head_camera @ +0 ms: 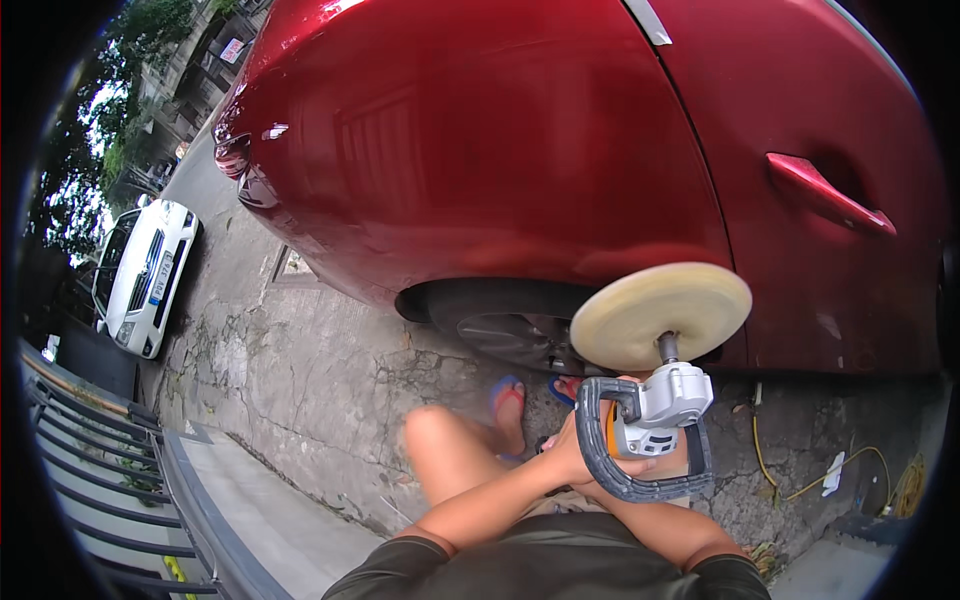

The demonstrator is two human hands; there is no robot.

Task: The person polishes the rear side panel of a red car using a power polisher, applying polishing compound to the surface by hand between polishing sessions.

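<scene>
My left hand (574, 452) is wrapped around the body of a rotary polisher (649, 420), inside its dark D-shaped handle. My right forearm reaches in from the lower right under the left wrist; the right hand is mostly hidden behind the left hand and the tool. A round cream polishing pad (660, 311) on the polisher's spindle faces the lower side of a red car (487, 150), by the rear wheel (517, 334) and the door seam. Whether the pad touches the paint cannot be told. The door handle (831, 193) is farther right.
Cracked concrete (300, 382) lies below. A yellow cord (814, 484) runs at the lower right near a white scrap (833, 474). A metal gate (120, 495) stands at the lower left, a white car (147, 276) beyond it. My feet in flip-flops (510, 405) are beside the wheel.
</scene>
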